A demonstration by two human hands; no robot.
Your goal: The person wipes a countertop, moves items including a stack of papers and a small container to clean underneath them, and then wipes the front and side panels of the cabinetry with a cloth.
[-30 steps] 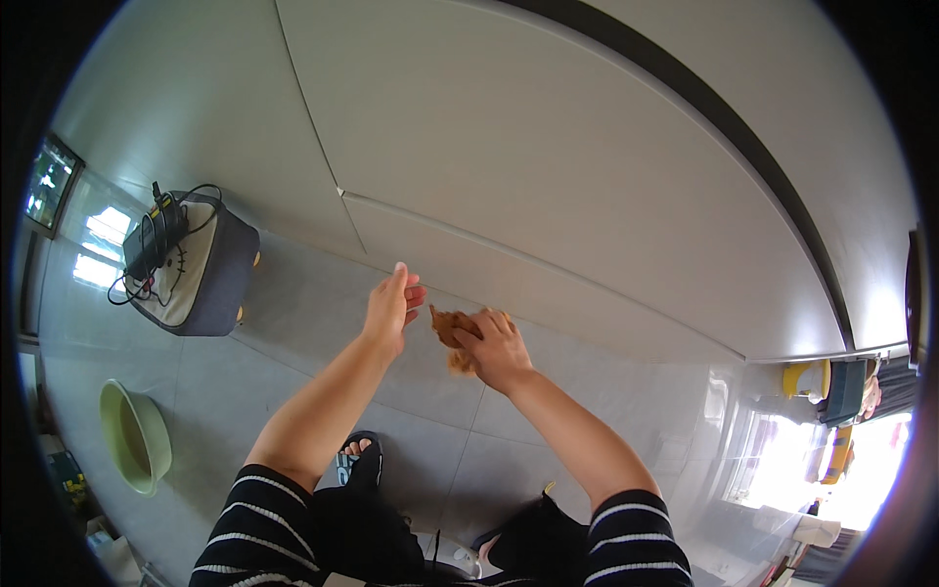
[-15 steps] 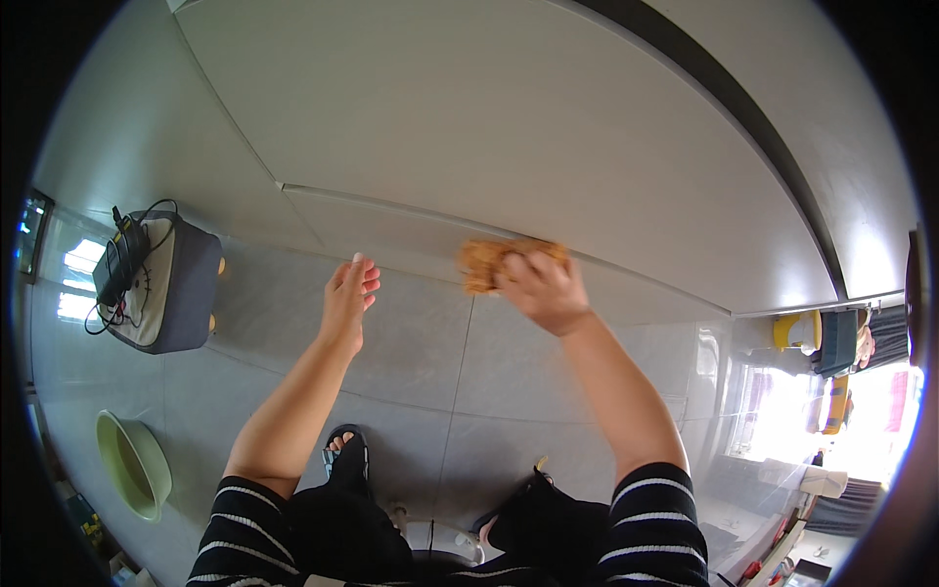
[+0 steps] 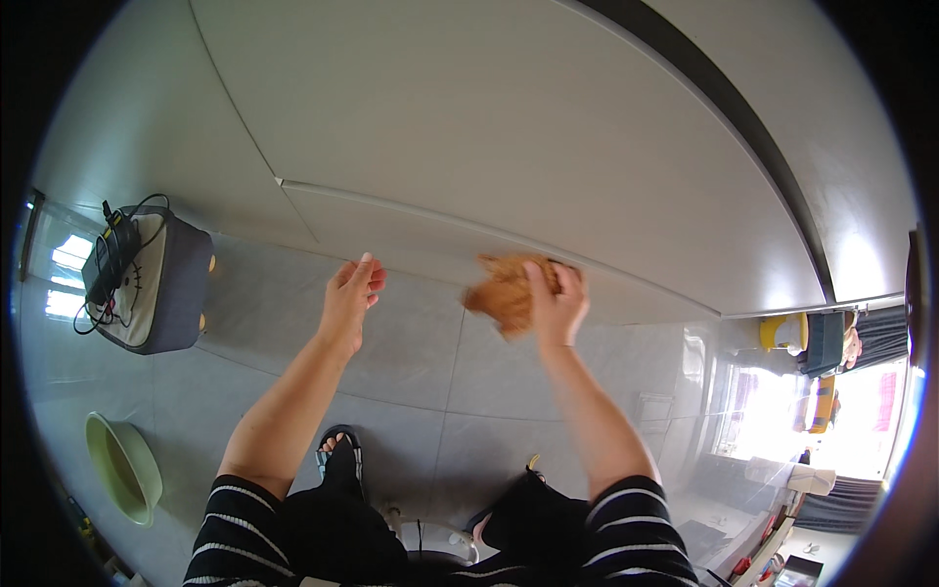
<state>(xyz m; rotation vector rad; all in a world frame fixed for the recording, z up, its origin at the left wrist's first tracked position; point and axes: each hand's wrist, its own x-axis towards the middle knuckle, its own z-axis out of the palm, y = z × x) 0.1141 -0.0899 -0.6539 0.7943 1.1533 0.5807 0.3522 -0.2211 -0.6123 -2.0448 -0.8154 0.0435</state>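
My right hand (image 3: 560, 305) grips a crumpled orange-brown cloth (image 3: 503, 293), which hangs out to the left of my fingers and is smeared by motion. The cloth is just in front of the lower strip of a pale cabinet (image 3: 469, 127); whether it touches the panel I cannot tell. To the left, my left hand (image 3: 349, 301) is held in the air over the grey floor tiles, thumb up and fingers loosely curled, with nothing in it.
At the left stands a grey padded stool (image 3: 179, 289) with a black device and cables (image 3: 115, 256) on top. Nearer me is a pale green basin (image 3: 123, 468). My sandalled foot (image 3: 338, 445) shows below. A yellow bucket (image 3: 782, 335) stands at the far right.
My right hand has turned and drawn slightly back from the cabinet, and the cloth has swung lower. My left hand stays nearly in place. The whole view has shifted slightly.
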